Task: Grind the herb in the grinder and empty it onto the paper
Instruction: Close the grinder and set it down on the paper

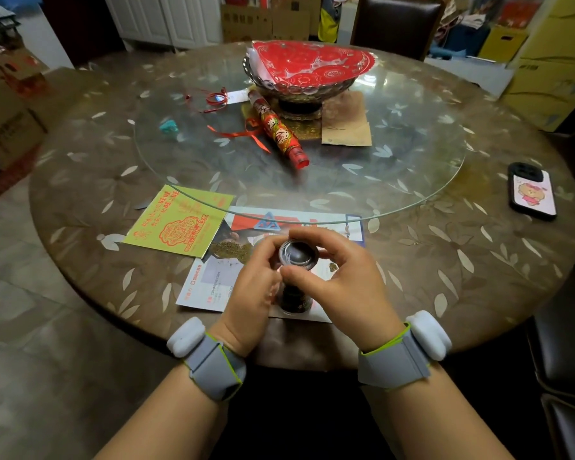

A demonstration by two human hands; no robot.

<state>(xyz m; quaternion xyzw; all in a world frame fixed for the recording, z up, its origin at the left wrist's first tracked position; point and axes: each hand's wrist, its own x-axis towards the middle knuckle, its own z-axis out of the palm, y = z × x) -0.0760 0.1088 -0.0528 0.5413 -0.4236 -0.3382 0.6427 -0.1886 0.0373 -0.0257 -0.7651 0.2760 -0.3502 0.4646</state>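
Nearest the viewer, two bare forearms reach in from the bottom edge, each wearing a grey wrist strap with a white sensor pod. Both hands meet over the near edge of a round brown table (478,260) patterned with pale leaves.

The left hand (249,293) curls around the side of a dark, cylindrical grinder (296,283), fingers pressed against its body, apparently to steady it. The right hand (342,287) comes from the other side, thumb and fingers pinching the round lid at the top. One hand bracing while the other grips the lid suggests a twisting motion, either grinding or unscrewing; which one cannot be told from a single view.

The grinder stands upright, its base seemingly on or just above a printed paper (210,287) lying flat under the hands. Holding it there means anything that spills should land on the sheet. A small pile of ground herb (229,250) already sits on the paper just beyond the left hand, and a smaller speck lies to the right, near the right fingers.

Just to the far left of the paper lies a yellow-green card (176,224) printed in red. Beyond that, a glass turntable (412,167) covers the table's middle. On it lie a red decorated tube (279,134), loose red ribbon, and a brown envelope. At the far side stands a glass bowl (299,84) holding red paper cut-outs. A phone (531,194) rests on the table at the far right, well apart from the work.
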